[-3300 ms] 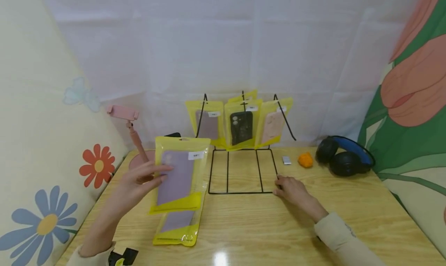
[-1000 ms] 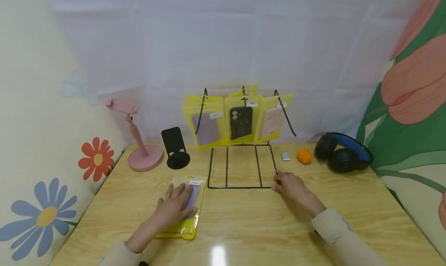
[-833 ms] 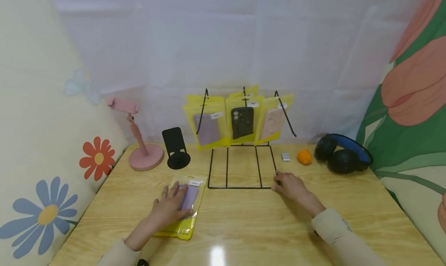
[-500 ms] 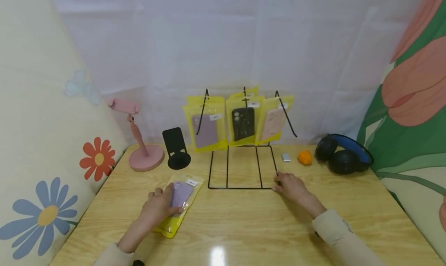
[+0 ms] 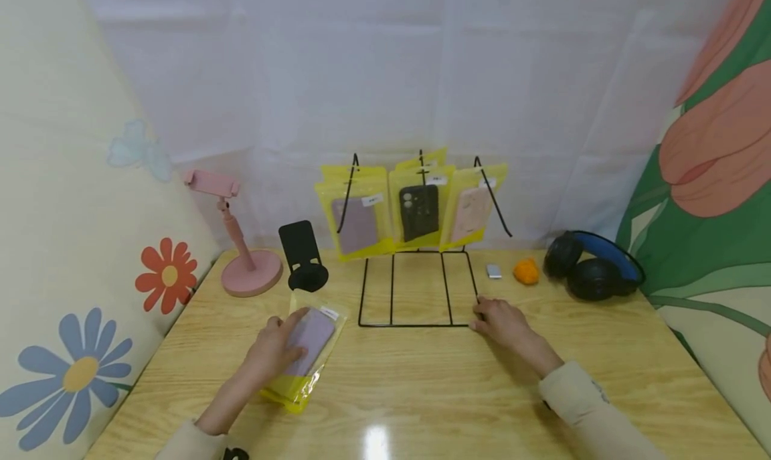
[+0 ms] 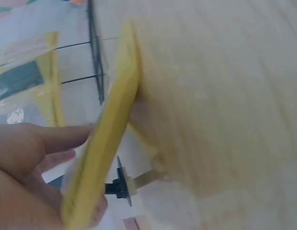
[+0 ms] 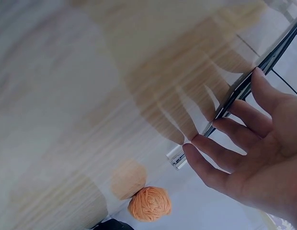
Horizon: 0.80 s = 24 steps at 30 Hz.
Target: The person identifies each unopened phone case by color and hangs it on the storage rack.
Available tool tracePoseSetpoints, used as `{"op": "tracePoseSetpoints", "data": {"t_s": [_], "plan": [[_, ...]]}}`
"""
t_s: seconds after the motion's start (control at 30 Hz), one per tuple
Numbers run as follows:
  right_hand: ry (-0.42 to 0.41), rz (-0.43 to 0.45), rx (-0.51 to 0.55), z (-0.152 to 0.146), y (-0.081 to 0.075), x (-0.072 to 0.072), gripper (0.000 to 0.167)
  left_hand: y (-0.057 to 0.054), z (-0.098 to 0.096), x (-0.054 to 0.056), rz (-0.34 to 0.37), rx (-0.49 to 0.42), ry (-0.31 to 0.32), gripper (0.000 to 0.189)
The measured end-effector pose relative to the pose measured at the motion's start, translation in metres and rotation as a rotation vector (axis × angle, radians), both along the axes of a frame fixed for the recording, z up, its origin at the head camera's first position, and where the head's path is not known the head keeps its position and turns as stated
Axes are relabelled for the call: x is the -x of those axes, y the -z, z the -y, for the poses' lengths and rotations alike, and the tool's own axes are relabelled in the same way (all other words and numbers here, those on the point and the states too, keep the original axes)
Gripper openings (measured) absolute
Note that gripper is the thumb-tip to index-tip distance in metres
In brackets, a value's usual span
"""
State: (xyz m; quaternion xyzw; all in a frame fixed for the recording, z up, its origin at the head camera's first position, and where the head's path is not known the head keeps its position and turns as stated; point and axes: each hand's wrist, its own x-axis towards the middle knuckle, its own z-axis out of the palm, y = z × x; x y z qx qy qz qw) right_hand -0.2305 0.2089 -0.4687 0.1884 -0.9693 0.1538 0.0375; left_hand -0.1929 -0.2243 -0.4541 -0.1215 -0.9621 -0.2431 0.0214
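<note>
My left hand [image 5: 265,356] grips a yellow-edged clear pouch with a purple phone case [image 5: 314,336] in it, thumb on the front and fingers behind. In the left wrist view the pouch [image 6: 115,105] appears edge-on, tilted up over the table. At its front right corner, a black wire display rack [image 5: 415,325] is held by my right hand [image 5: 506,326]. The right wrist view has thumb and fingertips of that hand [image 7: 254,139] at the base bar. Pouched cases hang from the rack's hooks: purple [image 5: 357,225] left, black [image 5: 419,212] middle, pink [image 5: 471,213] right.
Behind my left hand stand a pink phone stand [image 5: 251,274] and a black phone stand [image 5: 299,246]. Right of the rack lie a small silvery piece [image 5: 494,271], an orange yarn-like ball [image 5: 527,272] and black headphones [image 5: 593,277]. A white cloth [image 5: 289,98] hangs behind.
A purple case pouch, earlier in my left hand, now hangs on the left hook. My left hand came down on the pouch on the table, gripped it and tilted it up. The right hand stayed.
</note>
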Motion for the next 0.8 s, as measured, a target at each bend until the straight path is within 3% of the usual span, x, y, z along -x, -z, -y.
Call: {"op": "tracePoseSetpoints", "data": {"t_s": [0.17,0.3,0.47,0.8], "plan": [[0.006,-0.001,-0.007,0.000,0.001,0.001,0.019,-0.012,0.001,0.000,-0.084,-0.137,0.075,0.053],[-0.001,-0.005,-0.002,0.000,0.002,0.002,0.018,-0.023,0.000,-0.003,-0.162,-0.169,0.096,0.044],[-0.011,-0.010,0.001,0.000,0.003,0.002,0.015,-0.039,0.000,-0.006,-0.165,-0.239,0.118,0.039],[0.003,0.006,0.004,0.001,0.001,0.001,0.015,-0.058,-0.007,-0.014,-0.257,-0.496,0.288,0.037]]}}
